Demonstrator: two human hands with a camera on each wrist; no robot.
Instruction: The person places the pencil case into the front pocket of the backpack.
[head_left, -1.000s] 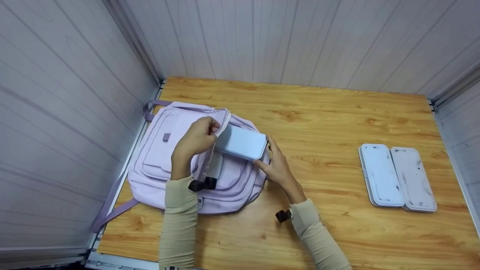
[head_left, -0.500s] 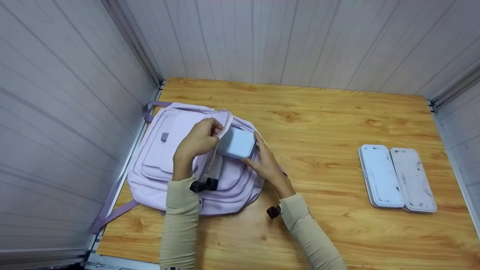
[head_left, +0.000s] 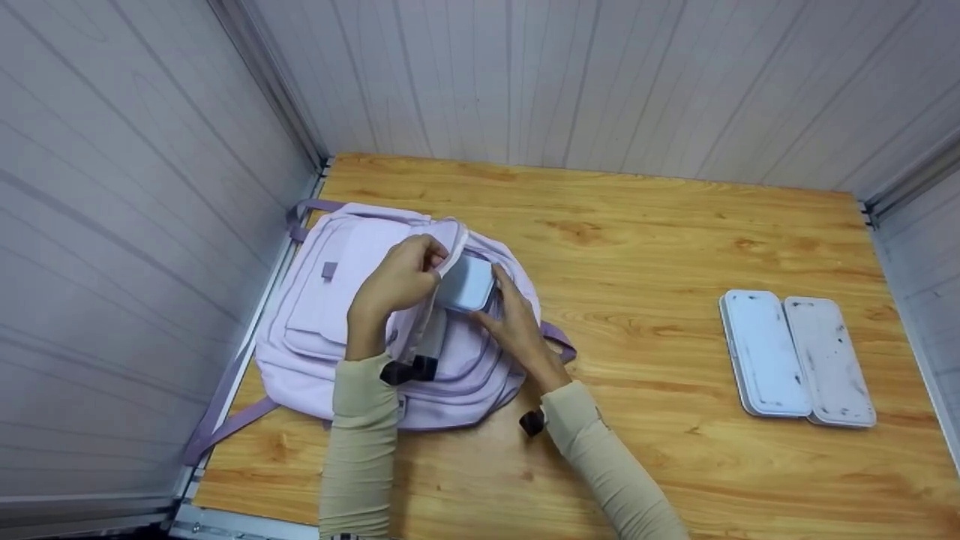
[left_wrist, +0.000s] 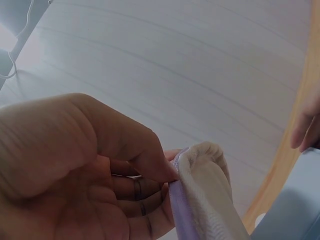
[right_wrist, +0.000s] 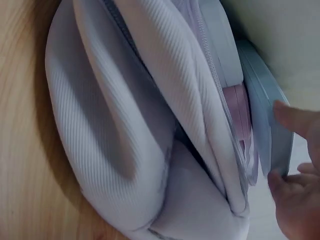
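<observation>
A lilac backpack (head_left: 307, 300) lies on the table at the left, its pocket unzipped. My left hand (head_left: 397, 281) pinches the pale-lined edge (left_wrist: 182, 207) of the pocket opening between thumb and fingers and lifts it. With thumb and fingers at its outer end, my right hand (head_left: 517, 322) grips a light blue pencil case (head_left: 466, 281). The far part of that case is hidden under the lifted flap. In the right wrist view, a pinkish item (right_wrist: 237, 112) and a pale grey case (right_wrist: 222, 45) show in the pocket beside the blue case (right_wrist: 262, 95).
Two long flat cases with scuffed surfaces, one pale blue (head_left: 765, 352) and one greyish (head_left: 829, 360), lie side by side at the right. Purple straps (head_left: 232, 427) trail from the backpack. Pale panel walls (head_left: 562, 82) bound the wooden table (head_left: 645, 247).
My right hand has moved left, sliding the blue pencil case further into the pocket, so less of it shows. The left hand keeps its pinch on the flap, almost unmoved.
</observation>
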